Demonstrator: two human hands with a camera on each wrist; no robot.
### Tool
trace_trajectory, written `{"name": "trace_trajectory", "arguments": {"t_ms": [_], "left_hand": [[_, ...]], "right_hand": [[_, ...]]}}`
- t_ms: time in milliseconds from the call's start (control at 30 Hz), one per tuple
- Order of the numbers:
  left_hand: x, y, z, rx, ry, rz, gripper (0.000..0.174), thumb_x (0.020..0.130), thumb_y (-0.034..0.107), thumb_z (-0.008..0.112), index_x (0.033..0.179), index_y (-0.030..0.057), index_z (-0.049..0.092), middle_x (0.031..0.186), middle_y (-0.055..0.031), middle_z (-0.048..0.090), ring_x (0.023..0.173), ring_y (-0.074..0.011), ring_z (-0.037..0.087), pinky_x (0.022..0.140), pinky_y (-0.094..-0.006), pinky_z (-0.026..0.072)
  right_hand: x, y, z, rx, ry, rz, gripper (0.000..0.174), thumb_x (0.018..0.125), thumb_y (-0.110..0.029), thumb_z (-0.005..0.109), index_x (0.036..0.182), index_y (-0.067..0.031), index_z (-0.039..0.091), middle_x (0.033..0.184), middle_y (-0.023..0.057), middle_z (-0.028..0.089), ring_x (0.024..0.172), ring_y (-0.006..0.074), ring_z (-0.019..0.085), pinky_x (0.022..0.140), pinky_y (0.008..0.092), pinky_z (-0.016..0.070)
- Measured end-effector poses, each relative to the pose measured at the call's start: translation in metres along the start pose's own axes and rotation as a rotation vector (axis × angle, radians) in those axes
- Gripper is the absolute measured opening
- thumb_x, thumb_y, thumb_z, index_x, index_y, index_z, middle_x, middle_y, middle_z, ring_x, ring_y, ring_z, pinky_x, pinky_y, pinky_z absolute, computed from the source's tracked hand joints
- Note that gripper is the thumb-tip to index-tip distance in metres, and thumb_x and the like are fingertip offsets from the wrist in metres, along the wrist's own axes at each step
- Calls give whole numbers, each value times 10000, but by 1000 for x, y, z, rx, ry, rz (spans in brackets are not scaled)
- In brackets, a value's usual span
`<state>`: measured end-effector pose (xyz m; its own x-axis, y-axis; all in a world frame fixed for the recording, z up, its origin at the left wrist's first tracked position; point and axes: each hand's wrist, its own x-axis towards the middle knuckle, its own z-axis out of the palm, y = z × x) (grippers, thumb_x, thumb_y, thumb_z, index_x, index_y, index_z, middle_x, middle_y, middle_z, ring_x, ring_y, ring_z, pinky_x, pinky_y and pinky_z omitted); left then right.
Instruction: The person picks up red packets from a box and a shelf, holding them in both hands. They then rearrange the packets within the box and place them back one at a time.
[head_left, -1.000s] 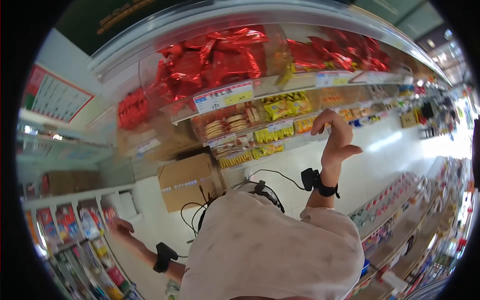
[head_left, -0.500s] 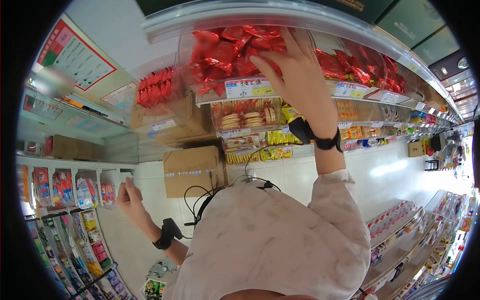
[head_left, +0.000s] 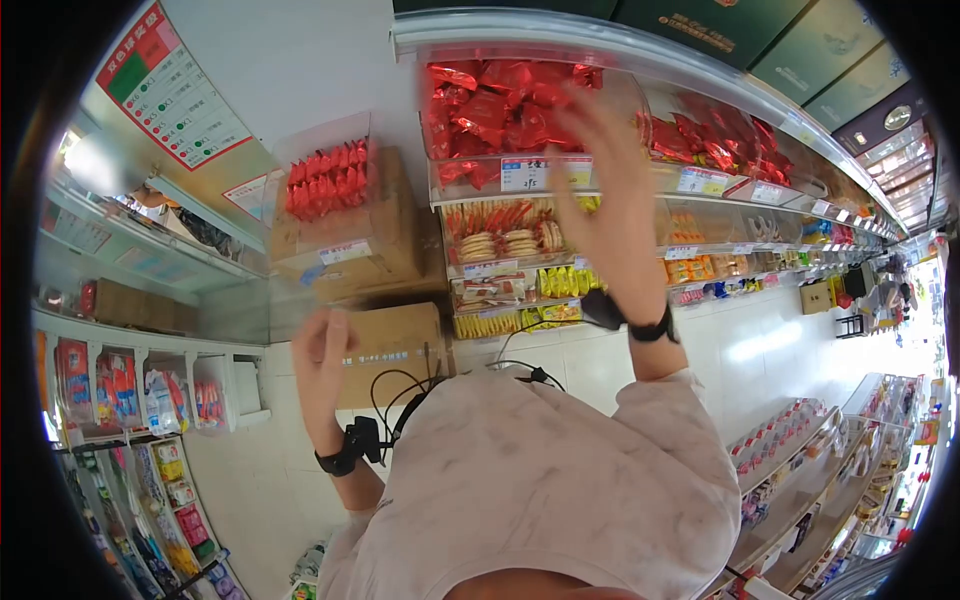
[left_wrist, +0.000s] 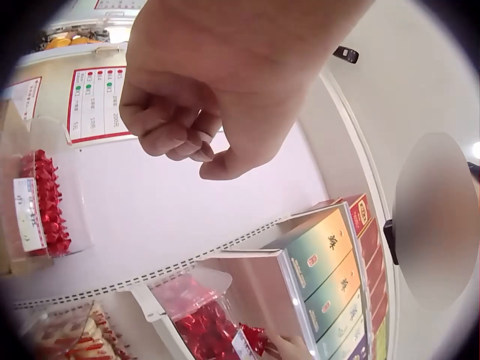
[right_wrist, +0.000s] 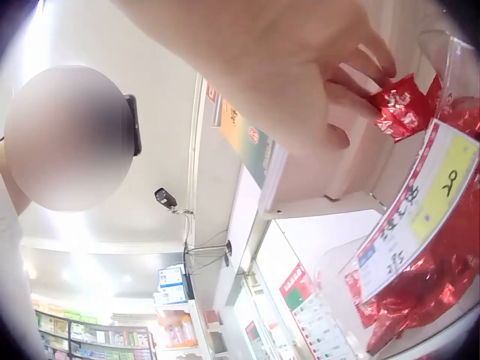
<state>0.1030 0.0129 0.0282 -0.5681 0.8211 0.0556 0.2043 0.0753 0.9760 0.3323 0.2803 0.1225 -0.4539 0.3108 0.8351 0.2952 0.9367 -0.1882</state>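
Note:
My right hand, blurred in the head view, is raised over the front of a clear bin of red foil packets on the top shelf. In the right wrist view its fingers are extended at a single red foil packet above the price label, fingertips right at the foil, thumb apart from it. My left hand is raised in front of the cardboard boxes. Its fingers are loosely curled with nothing between them in the left wrist view, a wall poster behind.
Lower tiers hold packs of round biscuits and yellow snack packets. A smaller bin of red packets sits on a cardboard box to the left. Gift boxes stand above the top shelf; a cable runs to the right wrist.
My right hand rose from beside the shelves to the red packets, then drew slightly back. My left hand came up and to the right from the low left. The head view has shifted.

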Motion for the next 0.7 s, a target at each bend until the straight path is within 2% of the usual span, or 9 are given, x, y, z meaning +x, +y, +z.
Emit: {"name": "trace_trajectory", "arguments": {"t_ms": [100, 133, 200, 333, 400, 467, 500, 567, 700], "left_hand": [[14, 10, 30, -412, -142, 172, 401, 1073, 346, 494, 1178, -21, 616, 1066, -132, 684, 978, -209, 657, 844, -316, 495], [16, 13, 38, -656, -143, 123, 428, 1068, 347, 502, 1254, -33, 568, 1137, -153, 668, 1048, -235, 648, 887, -340, 502], [19, 18, 46, -1142, -140, 13, 534, 1060, 349, 517, 1405, -56, 470, 1280, -195, 636, 1186, -287, 632, 972, -388, 517], [32, 22, 44, -740, 39, -71, 504, 1022, 303, 588, 1372, -47, 497, 1257, -194, 634, 1171, -307, 636, 1004, -433, 522], [33, 8, 42, -717, 210, -117, 470, 1012, 245, 600, 1365, -48, 502, 1223, -201, 646, 1153, -316, 648, 991, -424, 532], [27, 9, 33, -725, 124, -116, 440, 991, 181, 603, 1359, -42, 511, 1201, -196, 653, 1135, -317, 657, 976, -421, 544], [25, 9, 30, -729, 85, -114, 429, 981, 150, 604, 1356, -39, 515, 1190, -194, 657, 1127, -317, 661, 969, -419, 550], [24, 5, 26, -740, 74, -122, 431, 967, 121, 597, 1359, -35, 513, 1186, -195, 658, 1121, -319, 664, 962, -426, 556], [23, 3, 23, -744, 45, -90, 451, 960, 116, 605, 1374, -28, 499, 1195, -200, 659, 1110, -324, 671, 953, -438, 564]], "right_hand": [[-24, -62, 9, 428, -188, -9, 425, 853, -108, 716, 1246, 1, 596, 1386, 177, 569, 1309, 369, 526, 1098, 468, 419], [-28, -81, 8, 450, -321, -24, 471, 865, -120, 722, 1308, -38, 582, 1415, 160, 555, 1344, 348, 506, 1121, 461, 405], [-39, -105, 25, 456, -436, -178, 458, 826, -155, 749, 1237, -15, 605, 1421, 174, 537, 1306, 368, 531, 1075, 473, 443], [-47, -106, 33, 601, -523, -251, 417, 813, -204, 765, 1175, -34, 648, 1388, 161, 559, 1264, 347, 565, 1039, 474, 468], [-28, -86, 12, 513, -425, -115, 357, 836, -184, 741, 1162, -56, 672, 1348, 153, 587, 1229, 330, 585, 1024, 461, 471], [-15, -54, -7, 177, -247, 178, 323, 848, -163, 726, 1144, -43, 674, 1294, 159, 618, 1176, 349, 604, 989, 455, 487], [-4, -21, -6, -16, -115, 75, 299, 850, -162, 729, 1111, -27, 671, 1252, 186, 632, 1109, 373, 623, 916, 457, 523], [8, 21, -3, -352, -8, 139, 288, 855, -176, 732, 1088, -18, 669, 1155, 194, 674, 1047, 383, 643, 850, 463, 547], [16, 50, 11, -464, -166, 329, 353, 879, -280, 722, 1145, -51, 678, 1035, 171, 710, 935, 409, 672, 781, 484, 549]]}}
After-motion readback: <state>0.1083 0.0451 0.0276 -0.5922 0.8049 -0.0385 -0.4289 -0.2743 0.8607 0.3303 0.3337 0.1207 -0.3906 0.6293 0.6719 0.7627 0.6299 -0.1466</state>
